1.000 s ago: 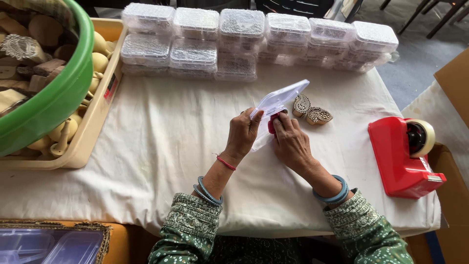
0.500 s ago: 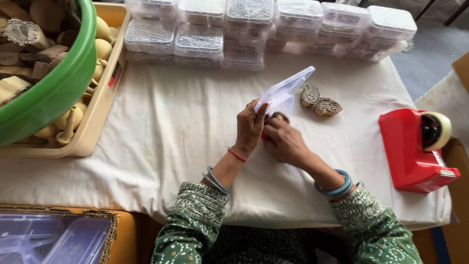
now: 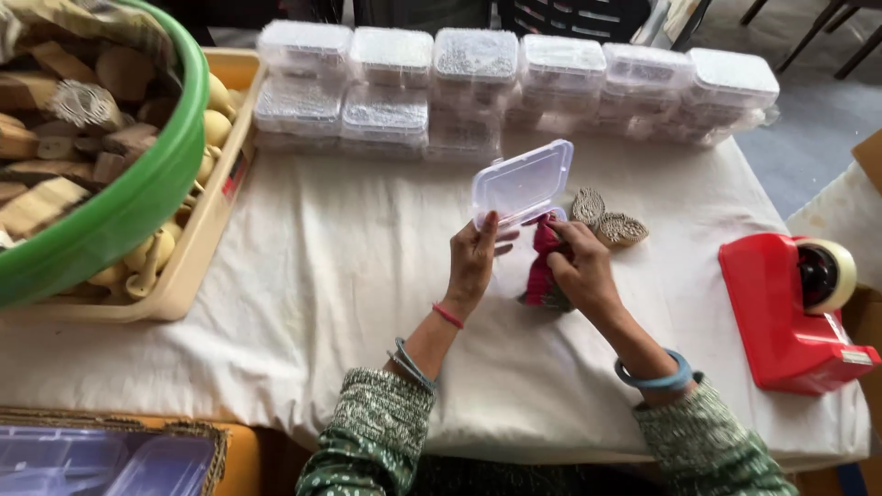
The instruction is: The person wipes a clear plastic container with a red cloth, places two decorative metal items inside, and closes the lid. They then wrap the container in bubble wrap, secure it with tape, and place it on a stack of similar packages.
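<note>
My left hand [image 3: 475,260] holds a small clear plastic box [image 3: 521,186] by its near edge, with the hinged lid standing up. My right hand [image 3: 581,266] grips a dark red piece of cloth [image 3: 542,266] and presses it down into the box's base, which is mostly hidden behind both hands. Two carved wooden blocks [image 3: 604,219] lie on the white tablecloth [image 3: 331,276] just beyond my right hand.
Rows of stacked clear plastic boxes [image 3: 478,83] line the table's far edge. A green tub [image 3: 129,211] of wooden blocks sits in a beige tray [image 3: 197,266] at left. A red tape dispenser [image 3: 795,303] stands at right. A clear container [image 3: 83,464] sits at bottom left.
The box lid has swung up to stand open, and my right hand has pushed the red cloth further into the box. The view has shifted slightly.
</note>
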